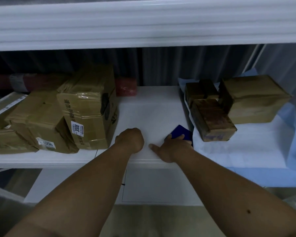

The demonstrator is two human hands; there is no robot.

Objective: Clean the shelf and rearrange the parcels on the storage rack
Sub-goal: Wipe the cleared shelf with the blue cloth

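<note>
The white shelf (pixel 152 108) carries parcels (pixel 85 108) at both ends. Near its front edge the left hand (pixel 131 141) is clenched and empty. The right hand (pixel 173 147) presses flat on a blue cloth (pixel 181 132).

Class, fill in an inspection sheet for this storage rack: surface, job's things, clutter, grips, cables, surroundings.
Surface: white shelf, bare in the middle.
Job's things: blue cloth at the bare patch's right edge; taped cardboard parcels stacked on the left; brown parcels on the right, on a pale blue sheet.
Clutter: red bundle at the back, beside the left stack.
Grips: left hand fisted on the shelf, nothing seen in it; right hand presses the cloth, thumb spread.
Cables: nothing seen.
Surroundings: grey curtain behind; upper shelf overhead.
</note>
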